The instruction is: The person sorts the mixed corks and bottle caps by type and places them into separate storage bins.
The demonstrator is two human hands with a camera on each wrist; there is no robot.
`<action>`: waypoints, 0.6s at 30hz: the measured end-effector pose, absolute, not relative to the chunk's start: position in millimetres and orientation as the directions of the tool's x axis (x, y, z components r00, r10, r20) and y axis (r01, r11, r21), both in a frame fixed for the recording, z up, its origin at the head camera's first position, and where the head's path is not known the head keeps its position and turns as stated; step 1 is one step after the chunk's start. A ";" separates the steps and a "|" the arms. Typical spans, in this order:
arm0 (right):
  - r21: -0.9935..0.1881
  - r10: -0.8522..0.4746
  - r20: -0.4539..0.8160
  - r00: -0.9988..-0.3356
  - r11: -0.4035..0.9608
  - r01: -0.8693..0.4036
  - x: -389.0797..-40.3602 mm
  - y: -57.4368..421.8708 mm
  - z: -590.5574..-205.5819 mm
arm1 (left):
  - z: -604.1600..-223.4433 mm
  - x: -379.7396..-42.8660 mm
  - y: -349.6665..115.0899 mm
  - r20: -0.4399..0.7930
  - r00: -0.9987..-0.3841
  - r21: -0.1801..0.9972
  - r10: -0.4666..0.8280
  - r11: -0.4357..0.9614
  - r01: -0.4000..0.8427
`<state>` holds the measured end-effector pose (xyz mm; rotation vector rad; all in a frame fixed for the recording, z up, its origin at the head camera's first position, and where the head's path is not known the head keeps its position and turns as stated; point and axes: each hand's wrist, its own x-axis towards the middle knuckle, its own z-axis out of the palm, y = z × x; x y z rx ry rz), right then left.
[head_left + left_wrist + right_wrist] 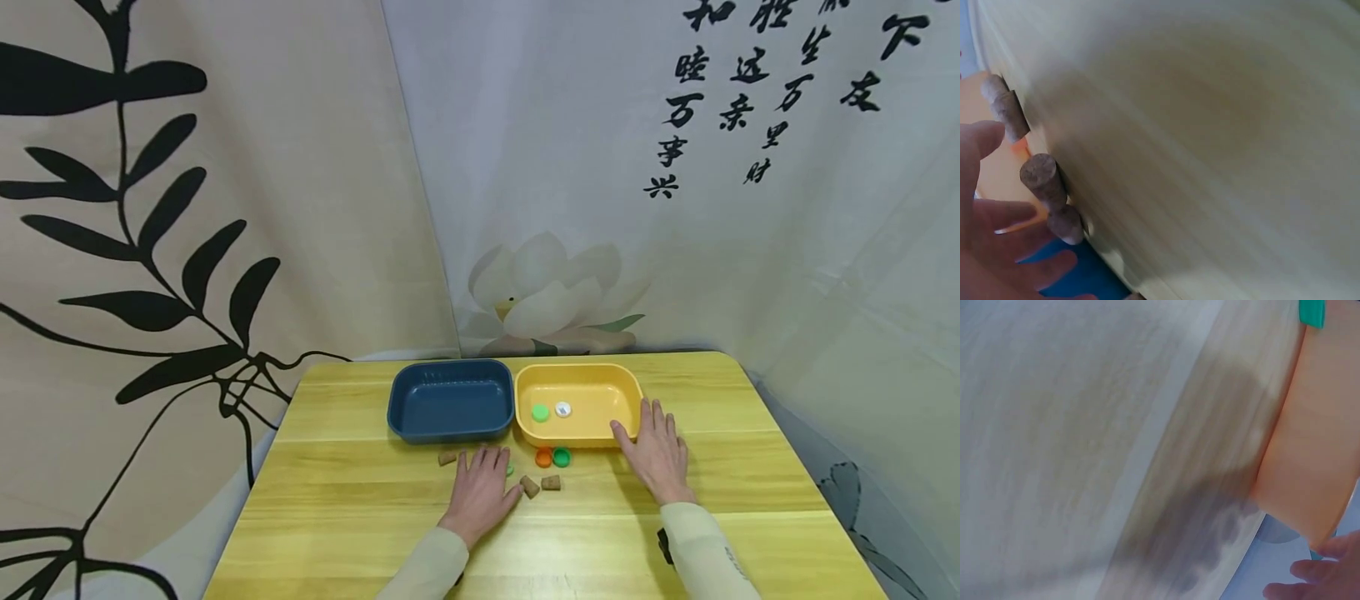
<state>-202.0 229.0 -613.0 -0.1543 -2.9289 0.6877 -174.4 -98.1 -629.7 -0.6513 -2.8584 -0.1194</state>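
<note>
Three corks (551, 482) show from above on the table (750, 450), one left of the left hand (483, 496) and two just right of it. That hand's fingers lie extended near the blue tray (450, 408), clenching nothing; whether they touch a cork, I cannot tell. The right hand (662, 458) is unclenched at the right end of the yellow tray (600, 400), thumb over the near-right corner; its pressure cannot be judged.

Corks should be light, firm and grippy but apt to roll, so best pinched across the sides. An orange cap (543, 457) and a green cap (561, 457), near side of the yellow tray, look smooth, stiff and slippery: hold by the edge. The tray seems light, rigid plastic, best steadied at its rim.
</note>
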 end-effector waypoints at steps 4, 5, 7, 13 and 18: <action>-0.461 0.117 0.081 -0.990 0.885 0.067 -201.7 229.4 -611.5 | -635.2 -176.7 -93.5 0.229 -0.889 -0.015 0.396 0.915 0.403; -0.461 0.113 0.081 -0.990 0.885 0.063 -202.3 229.1 -610.8 | -636.1 -177.7 -92.9 0.241 -0.886 -0.026 0.395 0.916 0.401; -0.460 0.101 0.079 -0.992 0.886 0.054 -203.3 229.0 -609.4 | -637.8 -179.9 -92.0 0.270 -0.878 -0.045 0.395 0.916 0.399; -0.456 0.072 0.068 -0.995 0.889 0.033 -203.6 228.9 -607.1 | -641.9 -183.3 -92.7 0.361 -0.840 -0.069 0.404 0.910 0.408; -0.454 0.069 0.037 -0.997 0.890 0.045 -200.8 228.9 -611.1 | -643.6 -180.8 -95.7 0.416 -0.804 -0.079 0.425 0.898 0.433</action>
